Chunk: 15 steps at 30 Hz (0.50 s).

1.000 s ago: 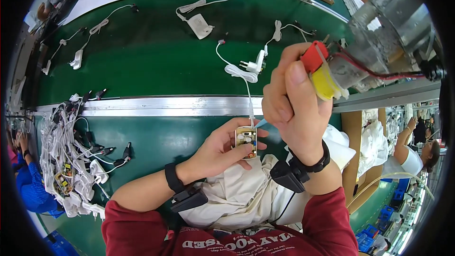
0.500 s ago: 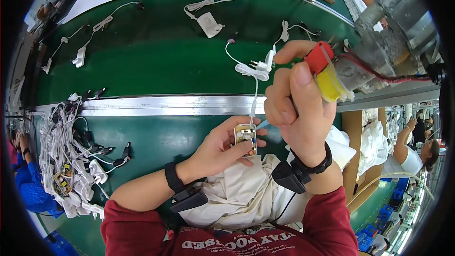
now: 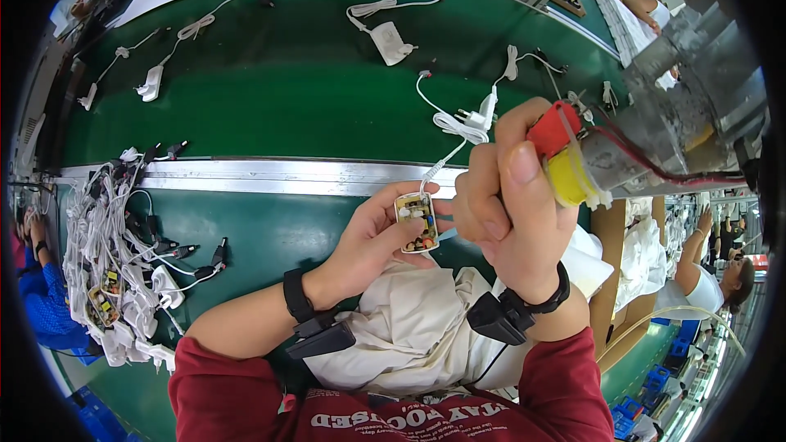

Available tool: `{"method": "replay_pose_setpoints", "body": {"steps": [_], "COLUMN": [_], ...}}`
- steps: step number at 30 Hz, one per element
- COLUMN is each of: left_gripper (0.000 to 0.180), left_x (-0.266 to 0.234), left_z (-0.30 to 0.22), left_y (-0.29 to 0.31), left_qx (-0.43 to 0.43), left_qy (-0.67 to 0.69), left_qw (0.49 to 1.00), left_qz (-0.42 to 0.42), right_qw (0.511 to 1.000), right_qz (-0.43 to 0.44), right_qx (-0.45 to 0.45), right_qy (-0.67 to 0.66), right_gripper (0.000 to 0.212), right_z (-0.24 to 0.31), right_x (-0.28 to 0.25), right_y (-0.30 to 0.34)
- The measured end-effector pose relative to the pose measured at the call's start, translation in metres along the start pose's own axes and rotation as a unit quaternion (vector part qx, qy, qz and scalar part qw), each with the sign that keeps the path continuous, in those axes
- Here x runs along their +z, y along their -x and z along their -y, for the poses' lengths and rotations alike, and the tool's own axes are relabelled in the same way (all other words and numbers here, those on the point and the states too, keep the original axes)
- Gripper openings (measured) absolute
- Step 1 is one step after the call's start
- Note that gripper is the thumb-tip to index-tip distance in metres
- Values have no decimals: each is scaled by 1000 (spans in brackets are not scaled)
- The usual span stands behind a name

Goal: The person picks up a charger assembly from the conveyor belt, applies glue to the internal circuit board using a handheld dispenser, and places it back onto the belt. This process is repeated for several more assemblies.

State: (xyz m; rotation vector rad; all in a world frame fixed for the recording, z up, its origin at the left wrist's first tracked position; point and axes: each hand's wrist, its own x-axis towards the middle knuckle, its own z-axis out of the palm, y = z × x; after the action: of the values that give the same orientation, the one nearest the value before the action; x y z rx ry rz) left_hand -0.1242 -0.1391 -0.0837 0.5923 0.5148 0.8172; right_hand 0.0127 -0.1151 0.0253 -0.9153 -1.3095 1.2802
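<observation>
My left hand is closed around an opened white charger, its thumb pressed on the exposed circuit board. A white cable runs away from the charger's far end. To the right, my right hand is wrapped round the end of a grey, cylinder-shaped tool with a red block, a yellow collar and red and black wires. Below its fingers a thin light blue tip points toward the board; how it joins the tool is hidden by the hand.
Several white chargers with cables lie on the green surface beyond a metal rail. A tangled pile of cables and chargers is at left. A cardboard box with white bags stands at right; people sit at both sides.
The charger in my left hand has shifted a little away and to the left, tilting slightly. My right hand keeps its grip on the tool. The view has turned slightly.
</observation>
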Motion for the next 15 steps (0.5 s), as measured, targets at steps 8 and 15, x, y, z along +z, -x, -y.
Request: {"method": "replay_pose_setpoints", "body": {"steps": [8,15], "left_gripper": [40,40], "left_x": [-2,-5], "left_z": [2,6], "left_y": [-1,2], "left_qx": [-1,-19], "left_qy": [-6,100], "left_qw": [1000,993], "left_qz": [6,61], "right_qw": [999,997], "right_qz": [-14,40], "right_qx": [18,-53], "right_qy": [-47,-45], "right_gripper": [25,34], "right_z": [4,-11], "right_x": [0,7], "right_y": [2,5]}}
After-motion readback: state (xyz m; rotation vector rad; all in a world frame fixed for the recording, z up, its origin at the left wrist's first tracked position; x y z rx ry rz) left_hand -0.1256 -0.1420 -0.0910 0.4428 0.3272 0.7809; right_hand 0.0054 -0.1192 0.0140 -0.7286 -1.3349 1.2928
